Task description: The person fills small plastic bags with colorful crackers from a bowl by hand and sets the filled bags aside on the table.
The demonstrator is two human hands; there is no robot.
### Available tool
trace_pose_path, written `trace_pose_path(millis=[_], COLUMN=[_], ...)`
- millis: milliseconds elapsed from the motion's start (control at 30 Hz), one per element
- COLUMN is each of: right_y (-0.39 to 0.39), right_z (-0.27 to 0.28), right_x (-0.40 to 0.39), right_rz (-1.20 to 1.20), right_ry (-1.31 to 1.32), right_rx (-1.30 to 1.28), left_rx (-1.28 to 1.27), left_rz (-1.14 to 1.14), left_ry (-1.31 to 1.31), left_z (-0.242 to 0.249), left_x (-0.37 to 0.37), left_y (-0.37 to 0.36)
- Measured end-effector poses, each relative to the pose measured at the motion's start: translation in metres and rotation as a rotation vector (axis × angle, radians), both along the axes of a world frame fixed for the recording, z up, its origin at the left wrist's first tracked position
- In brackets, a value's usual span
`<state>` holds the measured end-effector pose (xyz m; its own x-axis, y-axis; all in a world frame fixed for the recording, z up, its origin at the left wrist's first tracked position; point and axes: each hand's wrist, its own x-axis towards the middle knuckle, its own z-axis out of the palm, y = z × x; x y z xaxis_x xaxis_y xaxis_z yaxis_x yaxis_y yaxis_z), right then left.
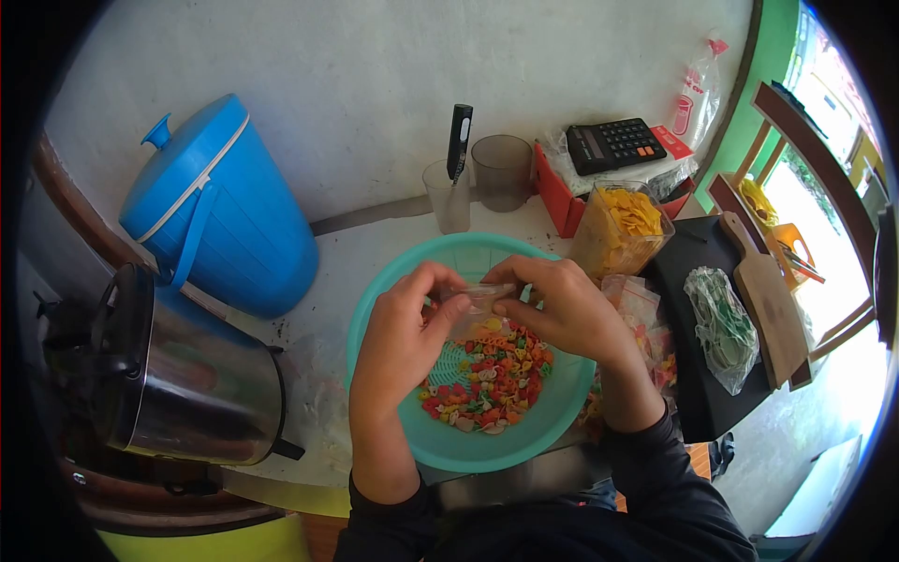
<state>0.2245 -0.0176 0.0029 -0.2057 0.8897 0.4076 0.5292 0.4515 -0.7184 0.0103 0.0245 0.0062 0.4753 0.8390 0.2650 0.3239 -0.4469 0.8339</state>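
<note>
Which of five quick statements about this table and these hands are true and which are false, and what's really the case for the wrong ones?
1. The left hand and right hand hold a small clear plastic bag above the basin. True.
2. The basin is empty. False: it holds colourful pieces.
3. The calculator is in the basin. False: the calculator lies atop the red box.
4. A wooden board is to the right of the basin. True.
5. The blue container's lid is off. False: the lid is on the blue container.
</note>
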Motion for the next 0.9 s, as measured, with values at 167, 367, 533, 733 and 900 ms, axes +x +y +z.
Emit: trace_pose_path(millis=[167, 367, 533, 733, 900], right_y=[-0.003, -0.003, -0.002, -0.003, 0.004], right_z=[0.005, 0.003, 0.003, 0.005, -0.010], right_x=[-0.006, -0.011, -0.009, -0.007, -0.012], right_rz=[-0.041, -0.011, -0.007, -0.021, -0.128], right_ry=[0.199, 0.343, 0.271, 0.230, -0.047], right_rx=[-0.024, -0.073, -0.052, -0.090, 0.121], left_rx=[-0.019, -0.146, -0.102, -0.093, -0.027], left_rz=[-0.103, -0.101, -0.118, -0.151, 0.020], left_ry=[-0.076, 0.017, 0.090, -0.076, -0.016], left_z=[-0.008, 0.002, 0.004, 0.003, 0.000], left_x=[0.003, 0.004, 0.002, 0.002, 0.002], left_y=[0.000, -0.006, -0.005, -0.005, -0.001])
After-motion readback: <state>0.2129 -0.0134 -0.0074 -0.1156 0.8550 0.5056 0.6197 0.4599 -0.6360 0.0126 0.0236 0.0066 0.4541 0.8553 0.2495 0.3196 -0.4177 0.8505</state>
